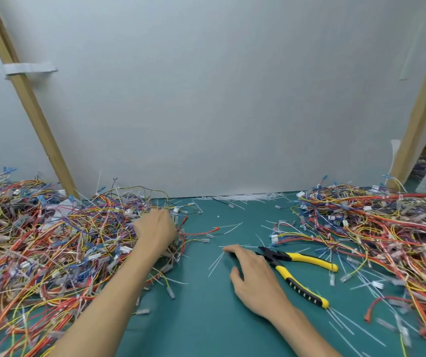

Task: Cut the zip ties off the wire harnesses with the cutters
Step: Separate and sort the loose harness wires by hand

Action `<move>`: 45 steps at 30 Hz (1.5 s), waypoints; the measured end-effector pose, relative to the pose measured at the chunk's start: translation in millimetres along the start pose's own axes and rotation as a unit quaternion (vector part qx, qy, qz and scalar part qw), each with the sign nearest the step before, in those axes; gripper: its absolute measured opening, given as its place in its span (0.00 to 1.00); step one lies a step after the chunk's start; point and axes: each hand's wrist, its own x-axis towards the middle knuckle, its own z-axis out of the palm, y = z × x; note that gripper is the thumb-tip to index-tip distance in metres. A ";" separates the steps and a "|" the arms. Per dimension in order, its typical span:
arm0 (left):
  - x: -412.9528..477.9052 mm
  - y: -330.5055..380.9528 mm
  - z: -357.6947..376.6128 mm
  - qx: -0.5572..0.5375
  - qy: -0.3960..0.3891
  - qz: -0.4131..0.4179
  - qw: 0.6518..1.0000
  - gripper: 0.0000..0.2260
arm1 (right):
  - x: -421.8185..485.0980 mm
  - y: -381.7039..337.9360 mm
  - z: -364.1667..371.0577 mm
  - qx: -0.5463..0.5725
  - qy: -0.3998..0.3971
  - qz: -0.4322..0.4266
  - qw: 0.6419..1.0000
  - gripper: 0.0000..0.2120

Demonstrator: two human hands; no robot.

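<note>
R hand (253, 274): fingers loose, flat on bench (206, 318), holding nothing | cutters (282, 257): just R of R fingers, head nearest them, contact unclear, handles splay away R, long axis L–R | L hand (155, 228): fingers buried in harnesses (65, 240), grip can't tell | judge: R hand nearer cutters, short reach R.

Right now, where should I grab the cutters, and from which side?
Grab the cutters by both yellow handles, coming from above on the right. They lie flat on the mat with handles splayed to the right and the sharp black jaws pointing left, beside the right hand.
</note>
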 end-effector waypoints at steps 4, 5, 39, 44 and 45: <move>13.6 3.8 -47.1 -0.168 0.085 0.006 0.982 0.13 | 0.4 -0.2 -0.2 0.007 0.001 0.007 1.000 0.20; 14.2 4.0 -65.7 -0.246 0.157 0.029 0.956 0.14 | 0.8 0.1 0.1 0.007 0.001 0.010 1.000 0.20; -43.9 16.0 -43.0 -0.343 -0.328 0.372 0.798 0.16 | 18.6 4.5 -35.7 0.484 0.066 0.113 0.865 0.12; -31.4 5.2 -45.1 -0.433 -0.209 0.225 0.847 0.08 | 24.0 8.0 -43.1 0.448 0.070 0.106 0.885 0.15; -30.0 6.2 -44.3 -0.412 -0.175 0.213 0.868 0.07 | 24.9 7.8 -43.6 0.449 0.063 0.104 0.885 0.15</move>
